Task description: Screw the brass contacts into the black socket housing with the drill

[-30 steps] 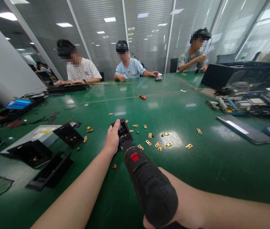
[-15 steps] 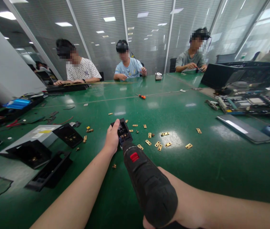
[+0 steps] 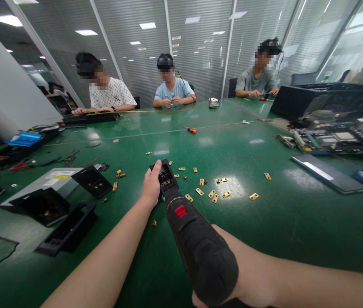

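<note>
At centre, the left hand (image 3: 151, 188) grasps a boxy, hard-edged black housing (image 3: 168, 174); the right hand (image 3: 245, 277) clasps a matte, rounded drill (image 3: 200, 246), long axis slanting far-left, nose at the housing.

The person's left hand (image 3: 151, 188) and right hand (image 3: 245, 273) are bare, and so are both forearms as far as they show. The left forearm (image 3: 111, 252) looks smooth and fairly slim, tapering evenly from a fuller part near the elbow to a narrow, unadorned left wrist (image 3: 147, 205). The left thumb (image 3: 158, 166) has a rounded tip; finer details such as creases are too small to tell. The right forearm (image 3: 313, 276) is likewise smooth, with a gently curved upper edge. Much of the right hand is hidden
</note>
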